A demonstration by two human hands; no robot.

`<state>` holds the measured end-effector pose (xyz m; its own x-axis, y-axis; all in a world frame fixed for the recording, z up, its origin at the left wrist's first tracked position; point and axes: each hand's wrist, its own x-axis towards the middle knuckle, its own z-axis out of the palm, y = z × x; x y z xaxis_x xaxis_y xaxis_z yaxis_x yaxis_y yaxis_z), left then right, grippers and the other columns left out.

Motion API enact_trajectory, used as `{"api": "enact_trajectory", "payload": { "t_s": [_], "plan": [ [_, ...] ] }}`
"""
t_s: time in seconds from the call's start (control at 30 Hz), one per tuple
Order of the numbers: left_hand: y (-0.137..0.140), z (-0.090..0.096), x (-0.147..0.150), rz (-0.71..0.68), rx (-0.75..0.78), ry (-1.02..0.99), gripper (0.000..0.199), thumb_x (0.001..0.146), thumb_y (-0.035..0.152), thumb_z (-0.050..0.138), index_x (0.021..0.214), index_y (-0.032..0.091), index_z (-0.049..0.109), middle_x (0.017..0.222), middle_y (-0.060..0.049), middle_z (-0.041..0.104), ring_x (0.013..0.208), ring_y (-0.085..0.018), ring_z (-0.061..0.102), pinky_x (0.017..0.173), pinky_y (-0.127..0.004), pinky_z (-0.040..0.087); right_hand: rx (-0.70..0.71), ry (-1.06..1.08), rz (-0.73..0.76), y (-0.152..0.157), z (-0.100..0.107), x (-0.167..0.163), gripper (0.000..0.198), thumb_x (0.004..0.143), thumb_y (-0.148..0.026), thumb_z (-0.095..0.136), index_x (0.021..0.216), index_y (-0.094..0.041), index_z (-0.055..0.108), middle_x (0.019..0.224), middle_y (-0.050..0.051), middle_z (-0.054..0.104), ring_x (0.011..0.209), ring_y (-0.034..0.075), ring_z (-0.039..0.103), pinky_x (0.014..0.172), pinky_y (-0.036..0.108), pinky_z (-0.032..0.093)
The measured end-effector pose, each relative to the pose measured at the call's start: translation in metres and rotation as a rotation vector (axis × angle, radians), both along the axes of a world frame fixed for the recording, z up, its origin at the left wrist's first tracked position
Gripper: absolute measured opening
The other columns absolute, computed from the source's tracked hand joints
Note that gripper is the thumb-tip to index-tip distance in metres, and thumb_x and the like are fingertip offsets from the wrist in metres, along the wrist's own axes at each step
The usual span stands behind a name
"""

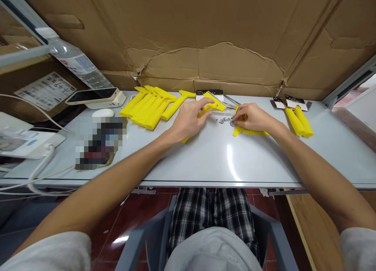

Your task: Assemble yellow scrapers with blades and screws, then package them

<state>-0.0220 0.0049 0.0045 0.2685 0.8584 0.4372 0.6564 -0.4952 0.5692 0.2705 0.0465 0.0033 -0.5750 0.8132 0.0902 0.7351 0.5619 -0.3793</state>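
Observation:
My left hand [189, 118] is closed around a yellow scraper [216, 104], its wide flat head pointing up and to the right. Small metal screws [225, 120] lie in a loose pile on the table between my two hands. At the right edge of that pile, my right hand [253, 116] has its fingertips pinched together; whatever is between them is too small to make out. Flat yellow plastic pieces [255, 133] lie under and beside my right hand. Behind the screws is a black-and-white card [209, 93], partly covered by the scraper.
Several yellow scraper handles [151, 106] lie in a row to the left. Two carded yellow scrapers [299, 120] are at the right. A phone on a charger [96, 96], a bottle [79, 61] and cables stand left. Cardboard [235, 35] walls the table's back.

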Motion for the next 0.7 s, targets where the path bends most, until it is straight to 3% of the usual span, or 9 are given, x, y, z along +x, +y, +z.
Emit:
{"api": "enact_trajectory", "payload": {
  "t_s": [0.13,0.2,0.3,0.4,0.53,0.7],
  "plan": [
    [-0.0006,-0.0006,0.0011,-0.065,0.067,0.03,0.036,0.102,0.027,0.062,0.134,0.025,0.078,0.127,-0.01,0.079,0.116,-0.029,0.071,0.11,-0.046,0.049,0.007,0.014,-0.001,0.0007,-0.0011,-0.0004,0.026,0.087,-0.036,0.068,0.102,-0.022,0.084,0.108,0.004,0.069,0.088,0.001,0.056,0.083,0.017,0.042],
    [-0.0007,-0.0011,0.0014,-0.07,0.052,0.001,0.035,0.101,0.026,0.063,0.132,0.025,0.08,0.124,-0.01,0.08,0.115,-0.029,0.072,0.109,-0.046,0.051,0.009,0.02,0.005,0.0007,-0.0012,-0.0006,0.026,0.087,-0.036,0.068,0.102,-0.021,0.085,0.107,0.004,0.069,0.087,0.001,0.056,0.082,0.017,0.042],
    [-0.0003,-0.0008,0.0019,-0.092,-0.166,-0.151,0.04,0.1,0.029,0.065,0.139,0.025,0.076,0.107,-0.01,0.08,0.085,-0.023,0.075,0.08,-0.038,0.061,0.012,0.012,0.001,0.0008,-0.0014,-0.0007,0.026,0.087,-0.035,0.068,0.102,-0.022,0.084,0.105,0.004,0.07,0.087,0.001,0.057,0.082,0.017,0.042],
    [0.0019,0.0006,0.002,-0.171,-0.492,-0.397,0.048,0.102,0.032,0.064,0.149,0.02,0.066,0.097,-0.011,0.078,0.061,-0.017,0.069,0.055,-0.03,0.056,0.023,-0.003,-0.001,0.0009,-0.0016,-0.0007,0.025,0.087,-0.034,0.067,0.101,-0.023,0.084,0.105,0.003,0.07,0.088,0.001,0.057,0.084,0.017,0.043],
    [0.0052,0.0031,0.0011,-0.274,-0.727,-0.638,0.05,0.1,0.03,0.07,0.148,0.019,0.062,0.1,-0.014,0.08,0.057,-0.013,0.064,0.053,-0.028,0.054,0.029,0.007,0.013,0.0006,-0.0015,-0.0018,0.025,0.087,-0.034,0.067,0.1,-0.021,0.084,0.105,0.004,0.07,0.088,0.002,0.057,0.084,0.019,0.043],
    [0.0027,0.0062,0.002,-0.273,-0.797,-0.666,0.05,0.094,0.031,0.08,0.142,0.022,0.068,0.1,-0.013,0.076,0.058,-0.013,0.064,0.046,-0.026,0.048,0.012,-0.008,-0.002,-0.0001,0.0,-0.0045,0.024,0.087,-0.03,0.068,0.101,-0.02,0.084,0.107,0.004,0.071,0.088,0.003,0.059,0.088,0.02,0.044]
  ]
}}
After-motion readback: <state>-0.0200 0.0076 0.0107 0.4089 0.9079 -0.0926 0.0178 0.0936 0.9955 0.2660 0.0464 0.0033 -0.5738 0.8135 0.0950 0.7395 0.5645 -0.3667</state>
